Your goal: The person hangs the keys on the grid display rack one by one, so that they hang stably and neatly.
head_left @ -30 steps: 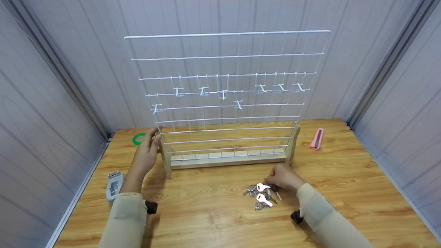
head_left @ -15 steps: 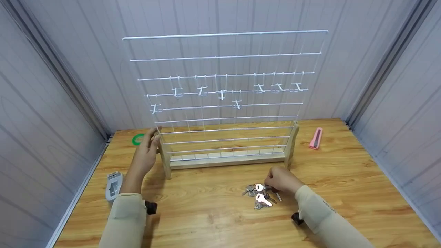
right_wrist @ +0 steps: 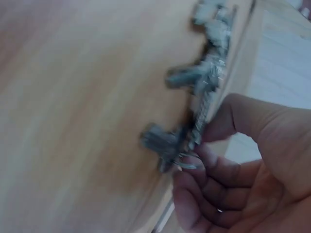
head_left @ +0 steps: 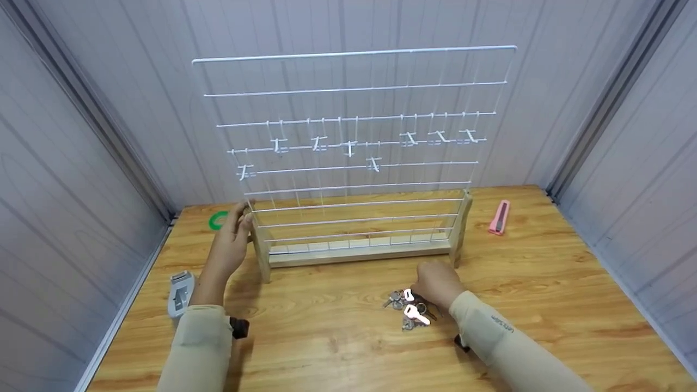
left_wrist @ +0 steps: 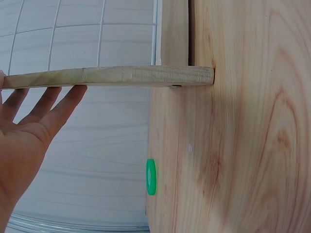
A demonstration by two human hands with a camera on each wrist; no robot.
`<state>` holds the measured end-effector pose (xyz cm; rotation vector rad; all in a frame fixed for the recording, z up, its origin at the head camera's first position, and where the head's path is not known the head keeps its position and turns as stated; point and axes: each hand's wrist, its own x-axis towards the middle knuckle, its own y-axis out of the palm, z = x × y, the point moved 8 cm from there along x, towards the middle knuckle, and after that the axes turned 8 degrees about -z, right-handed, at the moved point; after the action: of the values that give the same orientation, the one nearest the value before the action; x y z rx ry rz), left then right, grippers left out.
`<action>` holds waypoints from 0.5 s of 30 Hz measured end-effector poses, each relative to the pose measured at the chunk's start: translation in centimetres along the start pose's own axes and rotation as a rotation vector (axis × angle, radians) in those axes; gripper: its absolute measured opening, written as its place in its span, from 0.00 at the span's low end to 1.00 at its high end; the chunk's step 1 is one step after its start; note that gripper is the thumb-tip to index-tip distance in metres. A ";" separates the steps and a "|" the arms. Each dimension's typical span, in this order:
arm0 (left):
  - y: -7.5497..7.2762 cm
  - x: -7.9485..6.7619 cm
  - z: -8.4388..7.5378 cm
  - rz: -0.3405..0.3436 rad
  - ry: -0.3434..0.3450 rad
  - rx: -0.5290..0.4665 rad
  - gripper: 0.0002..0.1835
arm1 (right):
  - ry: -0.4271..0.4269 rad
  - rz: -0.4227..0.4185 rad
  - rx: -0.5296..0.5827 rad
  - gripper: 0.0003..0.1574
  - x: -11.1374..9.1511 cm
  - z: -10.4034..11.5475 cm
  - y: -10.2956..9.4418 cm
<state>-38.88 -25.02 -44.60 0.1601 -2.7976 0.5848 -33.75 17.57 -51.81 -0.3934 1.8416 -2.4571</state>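
The right hand (head_left: 438, 283) looks to be pinching part of a small heap of silver metal keys (head_left: 416, 314), which sits on the wood-grain table (head_left: 337, 348) right at its fingertips; wrist view's too blurry to say how many it's got. Imo the trick is taking one by its ring and easing it sideways so the others don't tag along. The left hand (head_left: 231, 245), fingers pretty straight, rests against the end of the pale wooden stand (head_left: 359, 255); light pressure there should stop any wobble. As for holders, that stand carries the white wire grid (head_left: 348, 188), hung with white wire hooks (head_left: 349, 148) beyond both hands. Outside the left wrist there's a grey plastic case (head_left: 177, 312), recess contents unclear.
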 end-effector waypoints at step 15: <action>0.0 -0.1 -0.2 0.003 0.019 0.000 0.30 | 0.029 -0.071 0.156 0.12 0.2 -0.5 -1.0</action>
<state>-38.77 -24.98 -44.46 0.1494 -2.7803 0.5833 -33.92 18.30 -50.94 -0.4233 1.6579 -2.6447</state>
